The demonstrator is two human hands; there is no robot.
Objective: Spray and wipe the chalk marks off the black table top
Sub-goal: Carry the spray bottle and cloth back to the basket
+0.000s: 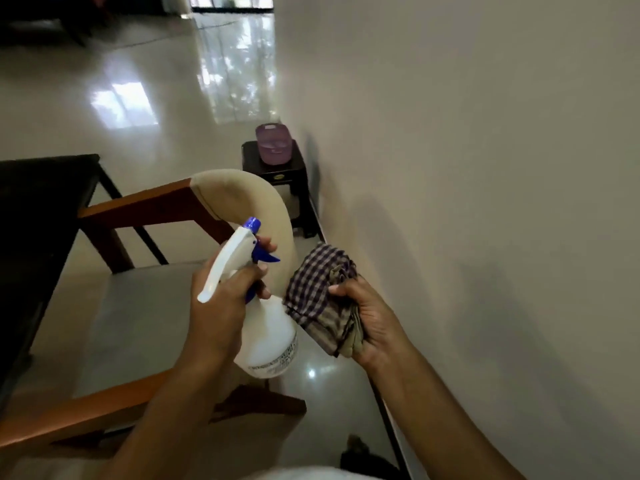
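Count: one spray bottle (pixel 266 341), one checked cloth (pixel 320 299), one black table top (pixel 38 216), one chair (pixel 221 202), one small dark stand (pixel 277 174) with one purple container (pixel 273 142) on it.

Left hand (pixel 221 306): closed around bottle neck, fingers by blue trigger, bottle held in air over chair.

Right hand (pixel 367 323): closed on bunched cloth, just beside bottle body.

Black table top at far left, well apart from both hands. Chalk marks not discernible.

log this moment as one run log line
left hand: holds spray bottle | right hand: holds checked cloth | black table: at left, untouched
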